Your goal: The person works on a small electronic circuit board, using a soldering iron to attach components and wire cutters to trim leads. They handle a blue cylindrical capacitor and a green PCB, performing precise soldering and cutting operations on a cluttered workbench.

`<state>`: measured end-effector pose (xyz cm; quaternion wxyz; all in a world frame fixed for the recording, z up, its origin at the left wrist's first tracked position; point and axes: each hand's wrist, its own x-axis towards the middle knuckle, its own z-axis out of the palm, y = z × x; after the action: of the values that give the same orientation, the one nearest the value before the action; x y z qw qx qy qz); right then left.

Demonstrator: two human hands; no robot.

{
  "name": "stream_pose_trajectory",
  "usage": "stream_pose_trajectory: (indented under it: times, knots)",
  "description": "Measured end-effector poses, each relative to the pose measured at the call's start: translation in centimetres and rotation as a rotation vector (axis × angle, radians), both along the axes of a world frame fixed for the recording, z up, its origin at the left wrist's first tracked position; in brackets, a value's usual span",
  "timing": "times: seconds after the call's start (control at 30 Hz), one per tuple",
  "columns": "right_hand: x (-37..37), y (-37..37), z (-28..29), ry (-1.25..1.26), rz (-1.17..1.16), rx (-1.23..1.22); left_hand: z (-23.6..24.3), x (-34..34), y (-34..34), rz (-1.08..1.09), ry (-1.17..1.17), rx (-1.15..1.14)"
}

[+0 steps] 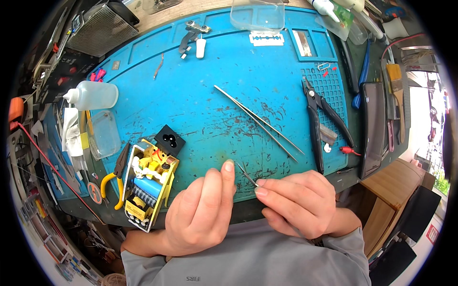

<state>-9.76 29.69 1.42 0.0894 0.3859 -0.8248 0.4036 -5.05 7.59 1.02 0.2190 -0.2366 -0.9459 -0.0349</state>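
Observation:
My right hand (300,202) pinches a slim dark pointed metal tool (246,174) between thumb and fingertips; its exact kind is hard to tell. The tool's tip points up and left, close beside the fingertips of my left hand (202,209). That hand's fingers are curled and pressed together, and whatever they may hold is hidden. Left of it lies a power supply circuit board (147,183) with a blue capacitor and yellow parts. A black three-pin power socket (169,140) sits at the board's upper end. Straight silver tweezers (257,123) rest on the blue mat (191,95) beyond my hands.
Black-handled cutters (315,112) lie to the right, yellow-handled pliers (114,181) to the left. A squeeze bottle (95,95) and a clear box (105,133) stand at the left. Farther back are a razor blade (266,38) and a clear tray (257,16). A dark phone-like slab (372,128) is at the right.

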Motion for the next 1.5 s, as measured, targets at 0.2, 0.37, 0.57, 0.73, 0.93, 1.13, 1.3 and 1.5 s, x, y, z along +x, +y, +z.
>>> stream_pose_trajectory:
  times: [0.2,0.37,0.57,0.73,0.93,1.13,1.3,1.5]
  knots:
    - [0.0,-0.1,-0.1,0.020,-0.009,-0.012,0.1,-0.2,0.0,0.010,-0.053,0.150]
    - [0.0,0.0,-0.3,0.005,-0.033,-0.046,0.3,-1.2,-0.1,0.025,-0.142,0.394]
    - [0.0,0.4,-0.3,0.002,-0.012,-0.067,0.4,-1.7,0.7,0.086,-0.108,0.431]
    - [0.0,0.4,-0.6,0.006,-0.006,-0.092,0.7,-1.9,1.1,0.129,-0.106,0.393]
    - [-0.1,0.3,-0.5,-0.003,-0.009,-0.108,0.2,-2.0,0.8,0.124,-0.105,0.438]
    - [-0.2,0.3,-0.6,0.030,0.006,-0.070,0.4,-1.9,0.8,0.112,-0.116,0.450]
    - [-0.5,0.4,-0.5,0.012,0.032,-0.048,0.6,-1.8,0.7,0.115,-0.140,0.450]
    - [-0.3,0.4,-0.6,-0.023,0.000,-0.062,0.7,-1.8,0.7,0.104,-0.160,0.450]
